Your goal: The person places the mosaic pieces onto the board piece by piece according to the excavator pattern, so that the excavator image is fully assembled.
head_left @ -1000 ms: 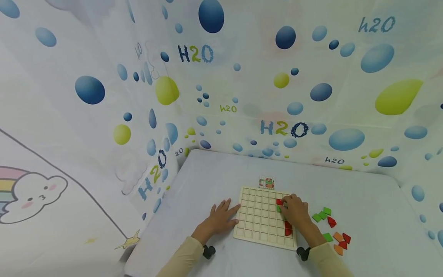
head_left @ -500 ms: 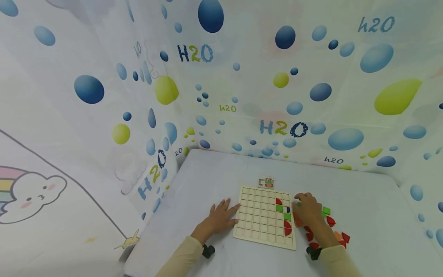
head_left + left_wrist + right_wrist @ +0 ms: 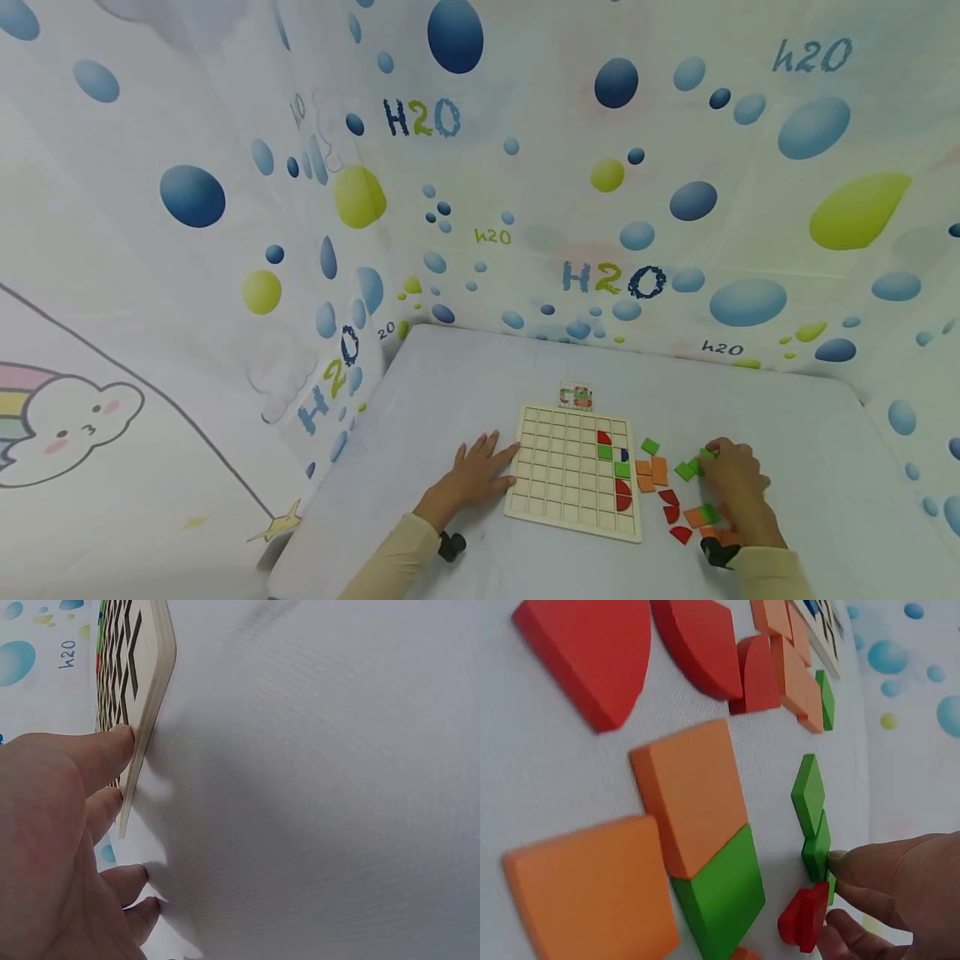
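Observation:
My left hand lies spread at the left edge of a wooden grid board. In the left wrist view, the thumb and a fingertip touch the board's rim. On the board's right side sit red quarter-round pieces, green square tiles and a small dark blue shape. Right of the board, my right hand pinches a green tile among other green tiles. Red pieces lie close by its lower fingers, partly hidden from the head view.
A small printed pattern card lies behind the board. Loose orange tiles, red pieces and another green tile are scattered on the white tabletop. Patterned sheets hang around the table.
My right hand has left the board's right column and travelled right to the green tiles. Orange and red pieces beside the board are now uncovered. My left hand stays put.

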Motion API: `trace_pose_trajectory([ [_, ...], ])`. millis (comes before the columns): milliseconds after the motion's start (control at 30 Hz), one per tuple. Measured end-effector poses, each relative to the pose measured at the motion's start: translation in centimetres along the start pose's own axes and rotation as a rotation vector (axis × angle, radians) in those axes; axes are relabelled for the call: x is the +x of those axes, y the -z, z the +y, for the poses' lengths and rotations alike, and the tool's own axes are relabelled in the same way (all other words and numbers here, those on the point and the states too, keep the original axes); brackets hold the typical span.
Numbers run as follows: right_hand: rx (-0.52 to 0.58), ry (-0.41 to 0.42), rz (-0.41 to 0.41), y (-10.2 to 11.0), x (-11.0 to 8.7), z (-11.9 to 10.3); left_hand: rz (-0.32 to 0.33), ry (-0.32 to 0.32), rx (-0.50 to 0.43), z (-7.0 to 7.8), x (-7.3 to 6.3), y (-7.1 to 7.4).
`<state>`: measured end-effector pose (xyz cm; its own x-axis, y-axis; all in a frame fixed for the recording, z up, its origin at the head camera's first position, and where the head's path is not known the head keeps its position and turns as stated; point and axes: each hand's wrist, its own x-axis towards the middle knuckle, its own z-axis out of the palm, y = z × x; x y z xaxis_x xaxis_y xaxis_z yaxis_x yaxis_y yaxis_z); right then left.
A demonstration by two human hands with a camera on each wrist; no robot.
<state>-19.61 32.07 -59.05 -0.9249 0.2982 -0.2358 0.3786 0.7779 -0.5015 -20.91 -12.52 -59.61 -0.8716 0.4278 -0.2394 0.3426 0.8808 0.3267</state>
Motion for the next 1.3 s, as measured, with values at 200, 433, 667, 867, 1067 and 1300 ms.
trace_pose_trajectory([
  [200,0.021,0.043,0.025,0.1,0.3,0.8,-0.006,0.003,-0.008,0.0,0.0,-0.1],
  [433,0.073,0.104,0.006,0.5,0.1,1.5,-0.005,-0.004,-0.016,0.2,-0.1,0.1],
  [667,0.102,0.152,0.076,-0.1,0.7,2.2,0.001,-0.004,-0.005,0.2,-0.2,0.2],
  [867,0.13,0.187,0.06,-0.8,1.8,1.9,0.002,-0.004,-0.008,0.1,-0.2,0.2],
  [1067,0.105,0.214,0.01,-1.8,2.5,0.2,-0.001,-0.004,-0.012,0.1,-0.3,0.2],
  [1300,0.038,0.237,0.01,-3.1,2.3,-1.7,-0.006,-0.006,-0.03,0.1,-0.4,0.4],
])
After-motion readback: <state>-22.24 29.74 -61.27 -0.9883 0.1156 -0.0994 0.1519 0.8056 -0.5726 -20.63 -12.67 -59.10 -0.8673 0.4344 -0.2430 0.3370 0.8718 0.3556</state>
